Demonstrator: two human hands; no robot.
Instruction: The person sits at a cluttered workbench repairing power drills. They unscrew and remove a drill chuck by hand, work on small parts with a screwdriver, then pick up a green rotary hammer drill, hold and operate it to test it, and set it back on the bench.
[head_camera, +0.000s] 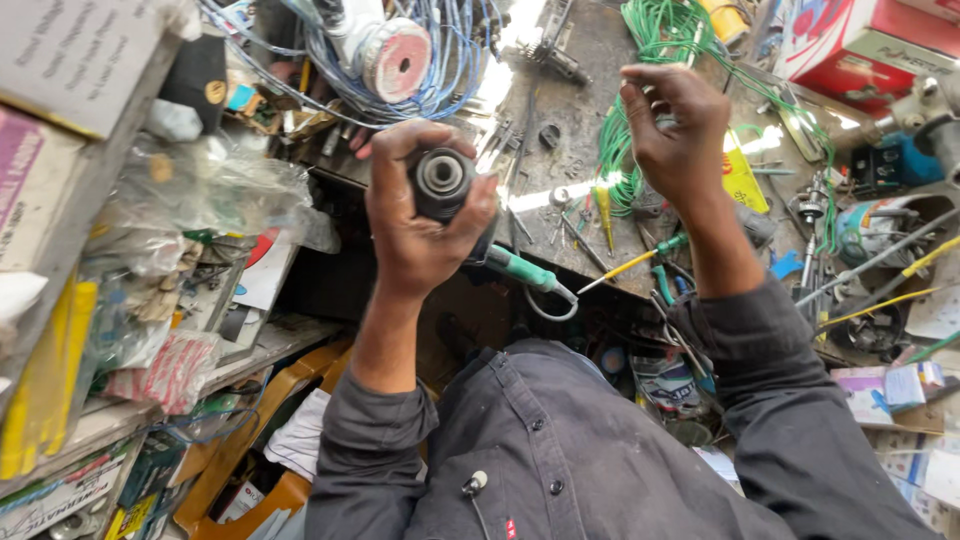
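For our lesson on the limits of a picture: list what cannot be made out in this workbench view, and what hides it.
- Head view: black round part, its body wrapped by the left hand.
- Right hand: palm faces away, so any contents are hidden.
- Red box: cut by the top edge.
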